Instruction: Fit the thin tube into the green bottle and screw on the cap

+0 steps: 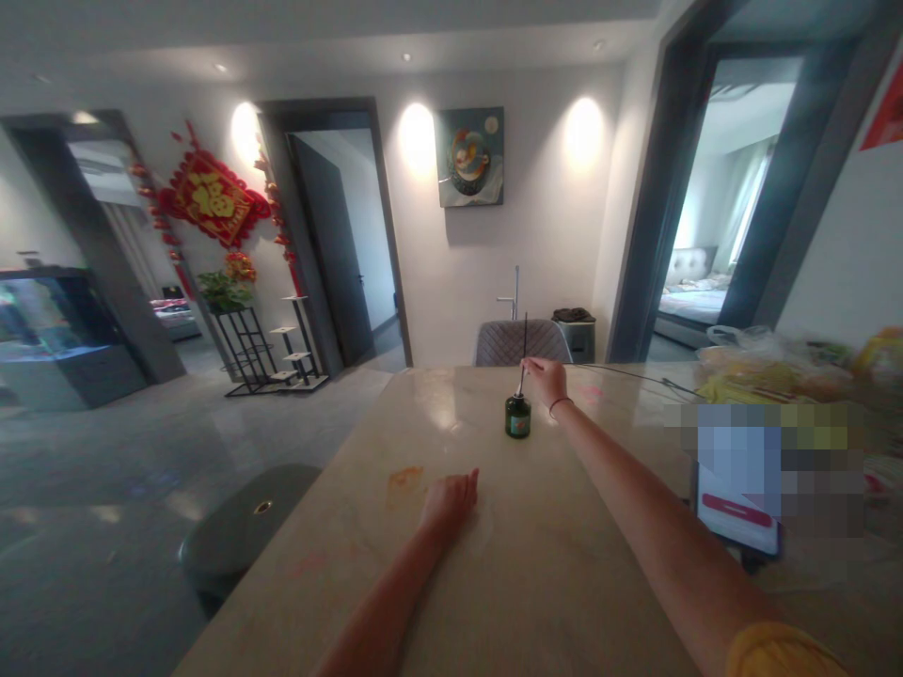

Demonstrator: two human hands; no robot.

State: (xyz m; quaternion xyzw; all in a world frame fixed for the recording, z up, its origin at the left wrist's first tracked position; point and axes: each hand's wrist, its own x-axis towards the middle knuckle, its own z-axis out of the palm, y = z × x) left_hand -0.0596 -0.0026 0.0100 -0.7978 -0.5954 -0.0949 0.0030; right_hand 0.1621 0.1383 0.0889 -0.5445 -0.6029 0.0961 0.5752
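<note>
Item one: a small dark green bottle [517,428], upright on the pale table [564,564], toward its far side. Item two: a thin dark stick [525,337], long axis close to vertical, rising clear above the fingers. Item three: the right hand [547,378], fingertips together, clamped on the stick by my reading; it sits just above the bottle and slightly to its right, so from that grip the bottle lies below and a little left. Axes of stick and bottle run nearly in line; whether the lower tip is inside the neck I cannot tell from my post. Item four: the left hand [450,496], on the table nearer the wearer, left of the bottle and apart from it, fingers loosely curled, their closure unclear to me; of the two, the right is nearer
</note>
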